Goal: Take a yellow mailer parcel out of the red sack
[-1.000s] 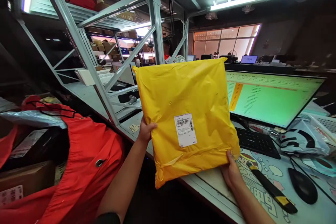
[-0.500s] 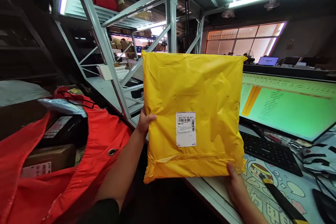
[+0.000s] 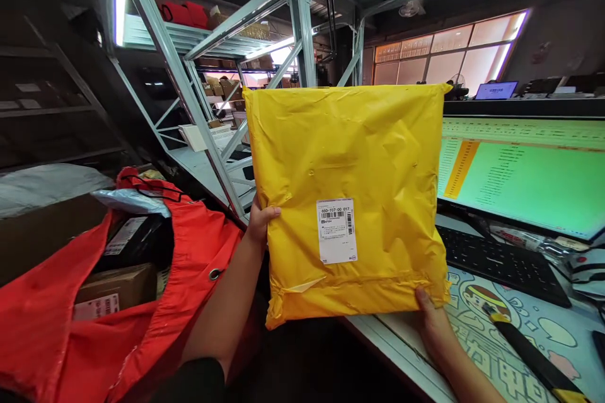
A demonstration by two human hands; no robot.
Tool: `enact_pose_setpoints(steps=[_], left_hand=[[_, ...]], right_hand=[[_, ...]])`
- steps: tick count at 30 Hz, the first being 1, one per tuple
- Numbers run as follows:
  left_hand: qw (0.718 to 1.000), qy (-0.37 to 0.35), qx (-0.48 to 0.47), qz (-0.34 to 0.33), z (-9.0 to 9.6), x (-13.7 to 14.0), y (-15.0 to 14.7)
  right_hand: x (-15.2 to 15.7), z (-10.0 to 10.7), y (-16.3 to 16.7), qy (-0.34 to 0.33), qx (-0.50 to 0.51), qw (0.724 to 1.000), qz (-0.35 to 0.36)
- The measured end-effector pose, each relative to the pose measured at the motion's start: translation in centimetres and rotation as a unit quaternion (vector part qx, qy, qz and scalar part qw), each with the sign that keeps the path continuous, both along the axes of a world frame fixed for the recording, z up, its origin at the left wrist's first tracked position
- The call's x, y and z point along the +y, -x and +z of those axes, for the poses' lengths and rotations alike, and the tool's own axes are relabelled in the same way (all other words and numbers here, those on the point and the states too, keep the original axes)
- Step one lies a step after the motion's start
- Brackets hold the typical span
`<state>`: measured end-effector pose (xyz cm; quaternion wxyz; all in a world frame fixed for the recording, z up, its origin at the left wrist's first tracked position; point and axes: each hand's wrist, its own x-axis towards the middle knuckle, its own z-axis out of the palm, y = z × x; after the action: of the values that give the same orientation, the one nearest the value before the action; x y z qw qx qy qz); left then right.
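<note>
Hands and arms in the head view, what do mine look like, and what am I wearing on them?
Your left hand and right hand are ungloved, with nothing visible around either wrist. A dark sleeve ends near your left elbow; no sleeve shows on your right forearm.

We log dim surroundings: tube lights glaring at 10 [image 3: 120,6] and between 1 and 2, the monitor [image 3: 524,176] glowing green at 3, deep shadow at 6. Yellow mailer [image 3: 350,145] well lit; edges stretched.
</note>
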<state>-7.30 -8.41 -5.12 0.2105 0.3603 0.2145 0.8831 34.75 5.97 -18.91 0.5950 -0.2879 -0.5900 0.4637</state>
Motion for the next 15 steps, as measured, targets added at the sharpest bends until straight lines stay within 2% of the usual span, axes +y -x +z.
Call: enact_pose_setpoints(steps=[6,15], left_hand=[[1.000,0.020,0.004,0.003,-0.6,-0.2,-0.1],[0.999,0.013,0.031,-0.006,-0.9,-0.4,-0.6]], right_hand=[[-1.1,1.4,0.8,0.022,-0.005,1.000,-0.004],[-0.2,0.0,0.5,0.035,0.019,0.999,0.022]])
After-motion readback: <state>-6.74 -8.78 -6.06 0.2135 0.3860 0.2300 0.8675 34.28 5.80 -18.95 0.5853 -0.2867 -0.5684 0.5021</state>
